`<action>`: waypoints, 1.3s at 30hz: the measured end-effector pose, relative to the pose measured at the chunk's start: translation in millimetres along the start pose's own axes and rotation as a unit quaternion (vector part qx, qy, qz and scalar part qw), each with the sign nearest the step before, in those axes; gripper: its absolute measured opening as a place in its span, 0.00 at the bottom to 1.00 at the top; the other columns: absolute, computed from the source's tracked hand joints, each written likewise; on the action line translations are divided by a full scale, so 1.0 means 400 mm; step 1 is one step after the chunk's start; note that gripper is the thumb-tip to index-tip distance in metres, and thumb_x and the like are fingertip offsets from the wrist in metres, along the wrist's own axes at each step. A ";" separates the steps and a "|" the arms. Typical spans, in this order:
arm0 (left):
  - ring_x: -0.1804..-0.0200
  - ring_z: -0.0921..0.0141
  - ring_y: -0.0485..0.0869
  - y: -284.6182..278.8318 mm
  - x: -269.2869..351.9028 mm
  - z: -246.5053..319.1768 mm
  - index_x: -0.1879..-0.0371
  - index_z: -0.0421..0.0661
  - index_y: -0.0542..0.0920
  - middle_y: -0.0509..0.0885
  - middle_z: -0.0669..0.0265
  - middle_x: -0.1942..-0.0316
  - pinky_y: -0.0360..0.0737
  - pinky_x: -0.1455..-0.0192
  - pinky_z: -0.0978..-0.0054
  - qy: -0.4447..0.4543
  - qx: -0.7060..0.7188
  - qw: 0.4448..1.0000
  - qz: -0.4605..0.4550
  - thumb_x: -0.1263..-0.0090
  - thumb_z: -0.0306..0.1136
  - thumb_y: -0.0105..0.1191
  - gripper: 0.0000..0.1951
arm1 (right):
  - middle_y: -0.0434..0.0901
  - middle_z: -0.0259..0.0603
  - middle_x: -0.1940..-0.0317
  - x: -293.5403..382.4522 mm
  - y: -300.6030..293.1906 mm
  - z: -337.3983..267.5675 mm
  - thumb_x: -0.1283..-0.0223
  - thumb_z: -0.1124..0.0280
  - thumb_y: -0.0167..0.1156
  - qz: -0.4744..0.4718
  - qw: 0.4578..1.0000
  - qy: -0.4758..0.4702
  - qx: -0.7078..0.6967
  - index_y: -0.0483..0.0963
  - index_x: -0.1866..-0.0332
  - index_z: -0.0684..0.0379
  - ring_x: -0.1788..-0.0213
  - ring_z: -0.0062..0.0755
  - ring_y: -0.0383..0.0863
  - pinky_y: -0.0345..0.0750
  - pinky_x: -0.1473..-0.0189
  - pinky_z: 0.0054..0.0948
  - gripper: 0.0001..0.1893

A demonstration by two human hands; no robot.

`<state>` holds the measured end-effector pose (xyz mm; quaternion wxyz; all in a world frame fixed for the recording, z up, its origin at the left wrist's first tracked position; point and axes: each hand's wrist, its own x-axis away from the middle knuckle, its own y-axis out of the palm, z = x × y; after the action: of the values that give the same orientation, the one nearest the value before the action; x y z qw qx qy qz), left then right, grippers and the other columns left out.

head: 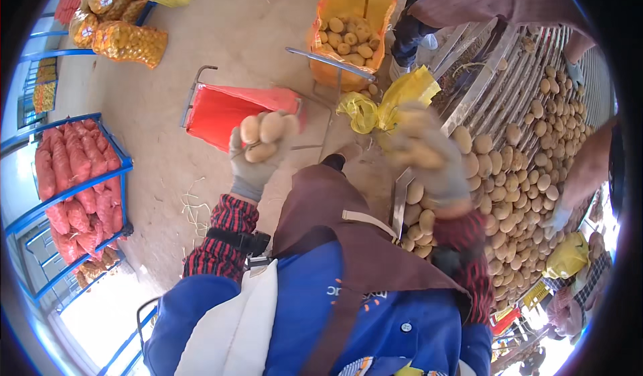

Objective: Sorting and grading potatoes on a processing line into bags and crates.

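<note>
My left hand (261, 157), in a pale grey glove, holds several potatoes (262, 133) bunched against the palm. Just beyond it, a red mesh sack (274, 94) hangs open on a metal frame; I cannot see what is deep inside it. Motion blurs my gloved right hand (434, 162), which grips potatoes (419, 151) near the edge of a slatted sorting table (485, 87). Many loose potatoes (507, 190) lie spread over this table to the right. A crumpled yellow mesh bag (409, 92) is just past my right hand.
An orange sack (326, 9) partly filled with potatoes stands on a frame ahead. Co-workers' gloved hands (558, 219) reach over the table at right. At left, a blue metal rack (113, 175) carries full red sacks (75, 157). Loose twine (193, 210) lies on the floor.
</note>
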<state>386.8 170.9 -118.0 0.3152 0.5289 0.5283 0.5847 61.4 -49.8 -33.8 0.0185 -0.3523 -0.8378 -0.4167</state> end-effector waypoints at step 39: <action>0.42 0.46 0.83 0.054 -0.474 -1.275 0.25 0.48 0.73 0.78 0.45 0.34 0.80 0.38 0.50 -0.019 -0.763 0.045 -0.645 0.32 0.30 0.59 0.32 | 0.77 0.32 0.33 0.480 -0.651 -0.258 0.41 0.65 0.69 0.569 0.295 -0.104 0.760 0.78 0.35 0.42 0.28 0.46 0.73 0.71 0.30 0.49 0.26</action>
<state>-48.4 -155.1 -91.5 0.8045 -0.5462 -0.0870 0.2165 -267.7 -118.0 -82.6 0.4236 -0.6101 -0.3651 0.5613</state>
